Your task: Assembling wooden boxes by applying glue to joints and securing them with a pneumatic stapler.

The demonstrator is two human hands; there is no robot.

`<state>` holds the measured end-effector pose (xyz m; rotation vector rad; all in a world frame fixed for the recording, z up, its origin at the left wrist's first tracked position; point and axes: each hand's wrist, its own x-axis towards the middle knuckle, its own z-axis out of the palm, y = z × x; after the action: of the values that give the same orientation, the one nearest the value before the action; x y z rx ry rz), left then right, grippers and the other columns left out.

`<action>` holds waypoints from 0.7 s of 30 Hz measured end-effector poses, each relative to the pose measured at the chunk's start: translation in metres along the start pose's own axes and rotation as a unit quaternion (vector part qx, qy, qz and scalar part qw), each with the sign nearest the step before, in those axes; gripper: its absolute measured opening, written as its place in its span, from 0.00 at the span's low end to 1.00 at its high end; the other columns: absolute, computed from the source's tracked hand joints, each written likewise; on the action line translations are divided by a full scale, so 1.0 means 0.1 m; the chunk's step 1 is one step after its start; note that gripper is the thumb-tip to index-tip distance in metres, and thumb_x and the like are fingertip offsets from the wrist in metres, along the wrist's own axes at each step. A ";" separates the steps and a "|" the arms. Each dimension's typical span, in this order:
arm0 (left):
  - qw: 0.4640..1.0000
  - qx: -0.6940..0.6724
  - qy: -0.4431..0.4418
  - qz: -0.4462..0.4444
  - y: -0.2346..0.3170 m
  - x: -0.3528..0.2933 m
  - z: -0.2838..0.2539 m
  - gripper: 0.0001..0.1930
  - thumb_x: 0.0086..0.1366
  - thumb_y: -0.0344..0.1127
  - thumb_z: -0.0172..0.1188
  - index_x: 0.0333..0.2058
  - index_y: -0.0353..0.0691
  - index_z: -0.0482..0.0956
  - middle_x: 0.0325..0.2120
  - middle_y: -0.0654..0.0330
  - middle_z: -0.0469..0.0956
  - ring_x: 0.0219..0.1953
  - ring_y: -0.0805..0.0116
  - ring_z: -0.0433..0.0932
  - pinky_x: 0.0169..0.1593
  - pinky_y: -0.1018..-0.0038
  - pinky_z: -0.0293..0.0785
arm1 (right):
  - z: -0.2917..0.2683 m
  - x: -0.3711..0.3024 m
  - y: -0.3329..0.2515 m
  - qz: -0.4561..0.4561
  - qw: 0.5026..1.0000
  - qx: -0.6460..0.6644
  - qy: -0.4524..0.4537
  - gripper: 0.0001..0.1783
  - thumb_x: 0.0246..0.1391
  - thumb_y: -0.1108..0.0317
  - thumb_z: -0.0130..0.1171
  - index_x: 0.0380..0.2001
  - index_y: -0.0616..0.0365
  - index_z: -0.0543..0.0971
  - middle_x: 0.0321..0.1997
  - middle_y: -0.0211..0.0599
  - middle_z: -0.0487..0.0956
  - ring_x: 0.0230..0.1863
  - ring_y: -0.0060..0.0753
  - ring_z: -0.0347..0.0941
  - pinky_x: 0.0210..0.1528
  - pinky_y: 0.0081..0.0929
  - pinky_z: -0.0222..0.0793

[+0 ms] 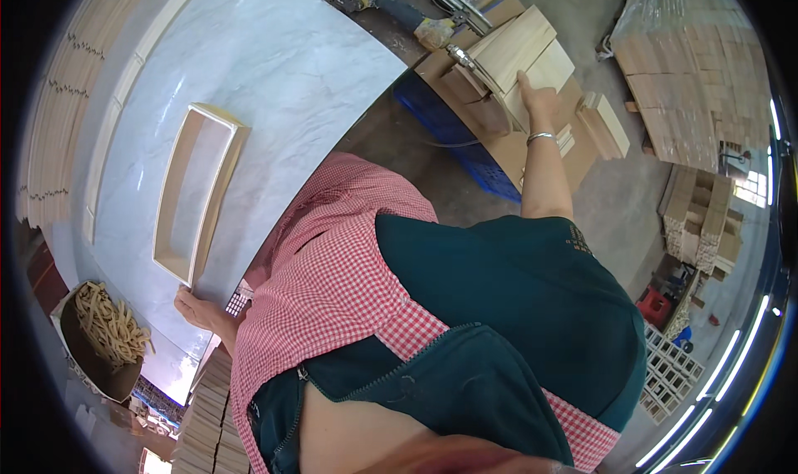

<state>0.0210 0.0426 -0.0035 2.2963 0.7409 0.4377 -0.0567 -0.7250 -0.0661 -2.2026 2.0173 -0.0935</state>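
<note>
An open rectangular wooden frame [198,191] with thin pale walls lies on the marbled white tabletop [283,75] at the left. My left hand [202,310] is at the frame's near corner, its fingers bent against the wood. To the far right, my right hand [540,104] reaches out to a stack of flat wooden boards [519,46]. Its thumb lies along a pale board and the other fingers are partly hidden, closed round the board's edge. The boards rest on cardboard over a blue plastic crate [449,129].
Long wooden strips [62,100] are stacked along the far left. A bin of wood shavings or offcuts [108,324] stands below the table's left end. Wrapped stacks of boards [682,67] are on the floor at right. A pneumatic tool [399,13] lies beyond the table corner.
</note>
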 end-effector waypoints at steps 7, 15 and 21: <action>0.995 0.093 0.020 0.037 -0.48 0.21 -0.01 0.15 0.70 0.41 0.48 0.35 0.36 0.79 0.32 0.57 0.75 0.38 0.61 0.72 0.47 0.68 0.68 | 0.01 0.20 -0.01 -0.093 0.991 0.023 -0.094 0.49 0.54 0.24 0.53 0.37 0.72 0.84 0.34 0.51 0.82 0.37 0.48 0.80 0.45 0.38 0.75; 0.987 -0.127 0.058 -0.083 0.25 -0.31 -0.17 0.12 0.71 0.37 0.55 0.31 0.34 0.78 0.26 0.64 0.72 0.32 0.71 0.68 0.40 0.74 0.67 | -0.12 0.67 0.23 -0.163 0.973 -0.098 -0.132 0.49 0.54 0.20 0.46 0.33 0.63 0.88 0.30 0.44 0.84 0.32 0.40 0.78 0.38 0.34 0.72; 0.970 -0.201 0.076 -0.117 0.28 -0.44 -0.28 0.16 0.73 0.40 0.55 0.28 0.35 0.74 0.23 0.66 0.69 0.28 0.75 0.63 0.34 0.75 0.64 | -0.48 0.15 -0.25 -0.188 0.980 0.012 -0.056 0.39 0.58 0.37 0.55 0.39 0.71 0.84 0.37 0.50 0.85 0.39 0.47 0.80 0.45 0.38 0.75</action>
<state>-0.0161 0.0127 0.0313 1.7878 0.8954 0.5969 -0.0383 -0.7414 -0.0156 -2.4842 1.5150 -0.0337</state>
